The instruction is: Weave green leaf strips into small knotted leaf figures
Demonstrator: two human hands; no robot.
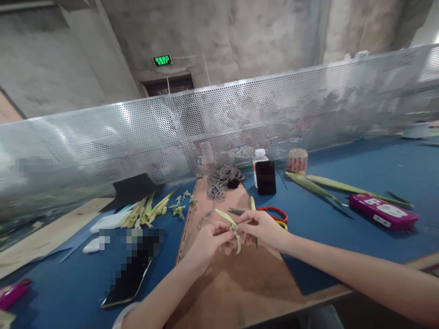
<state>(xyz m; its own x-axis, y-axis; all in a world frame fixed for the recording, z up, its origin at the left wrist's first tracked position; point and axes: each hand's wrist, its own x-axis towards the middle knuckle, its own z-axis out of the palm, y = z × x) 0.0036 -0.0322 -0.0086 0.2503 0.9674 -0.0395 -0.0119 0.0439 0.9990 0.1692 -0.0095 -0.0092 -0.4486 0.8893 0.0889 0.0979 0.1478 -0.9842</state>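
Observation:
Above a brown board (pixel 233 292), my left hand (pixel 214 240) and my right hand (pixel 263 227) meet with fingertips pinched. Between them is a pale green leaf strip (pixel 224 216); one end points up and left, and another curls downward below the fingers. Its middle, folded or knotted, is partly hidden by my fingers. Scissors (pixel 279 211) with red and yellow handles lie just behind my right hand. Part of another green strip (pixel 253 204) shows beside that hand. Small star-shaped leaf pieces (pixel 177 210) lie on the blue table to the left.
A tangle of grey cord (pixel 222 180) sits at the board's far end. Behind are a white bottle (pixel 259 155), an upright dark phone (pixel 266 178) and a jar (pixel 297 160). Long leaves (pixel 318 189) and a purple box (pixel 382 212) lie right; leaf strips (pixel 147 210) left.

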